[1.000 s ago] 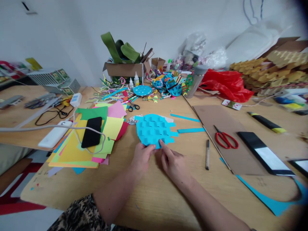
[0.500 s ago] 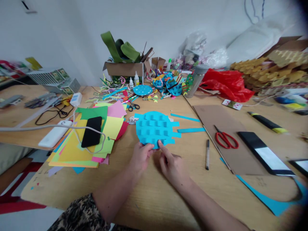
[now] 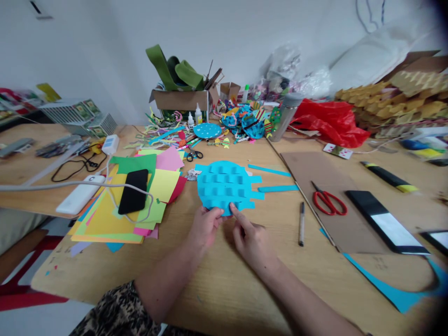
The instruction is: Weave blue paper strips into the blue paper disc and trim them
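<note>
A round piece of blue paper [image 3: 224, 185] with strips woven through it is held up slightly over the table. Several strip ends stick out past its right edge, and a shorter one pokes out at the upper left. My left hand [image 3: 206, 225] pinches its bottom edge, thumb on the front and the other fingers behind. With its index finger stretched out, my right hand [image 3: 251, 235] presses the lower front of the disc; its other fingers are curled and grip nothing visible. Two loose blue paper strips [image 3: 278, 189] lie just right of the disc.
Left are stacked coloured papers [image 3: 105, 219] with a black phone [image 3: 133, 191] on top. On the right lie a pen [image 3: 301, 225], red-handled scissors [image 3: 328, 203], a cardboard sheet [image 3: 315, 172] and a black-and-white device [image 3: 387, 221]. Behind stand glue bottles [image 3: 198, 114] and a metal flask [image 3: 285, 119].
Almost nothing differs. Both hands and the blue woven disc keep their places, with only a very slight shift of the view.
</note>
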Demonstrator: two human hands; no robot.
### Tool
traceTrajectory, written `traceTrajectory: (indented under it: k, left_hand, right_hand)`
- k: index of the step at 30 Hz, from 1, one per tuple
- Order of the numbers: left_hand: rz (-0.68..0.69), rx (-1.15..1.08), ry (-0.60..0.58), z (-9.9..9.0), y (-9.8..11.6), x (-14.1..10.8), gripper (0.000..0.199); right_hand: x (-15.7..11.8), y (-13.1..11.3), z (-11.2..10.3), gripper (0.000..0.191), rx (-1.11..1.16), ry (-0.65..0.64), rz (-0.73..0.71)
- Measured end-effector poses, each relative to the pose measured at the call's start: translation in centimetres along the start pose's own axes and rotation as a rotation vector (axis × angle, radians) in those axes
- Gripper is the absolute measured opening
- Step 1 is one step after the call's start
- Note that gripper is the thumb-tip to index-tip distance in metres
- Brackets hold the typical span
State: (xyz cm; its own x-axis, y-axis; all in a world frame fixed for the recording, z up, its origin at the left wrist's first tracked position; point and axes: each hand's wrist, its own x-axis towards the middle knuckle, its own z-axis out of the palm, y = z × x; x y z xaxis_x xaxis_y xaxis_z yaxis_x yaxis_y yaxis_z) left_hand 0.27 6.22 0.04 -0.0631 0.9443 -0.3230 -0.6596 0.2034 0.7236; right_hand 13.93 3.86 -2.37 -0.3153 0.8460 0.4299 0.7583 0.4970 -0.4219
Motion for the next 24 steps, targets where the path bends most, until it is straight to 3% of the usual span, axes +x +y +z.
traceTrajectory:
  k: [13,24]
  left_hand:
    - [0.013,-0.018,0.024,0.8,0.5,-0.6,0.031]
    - [0.097,0.038,0.093,0.4,0.1,-0.5,0.019]
  right_hand:
    - [-0.1,-0.7,-0.1,0.048,-0.066,0.014,-0.057]
    - [-0.3,-1.1,0.0,0.051,0.067,-0.035,-0.048]
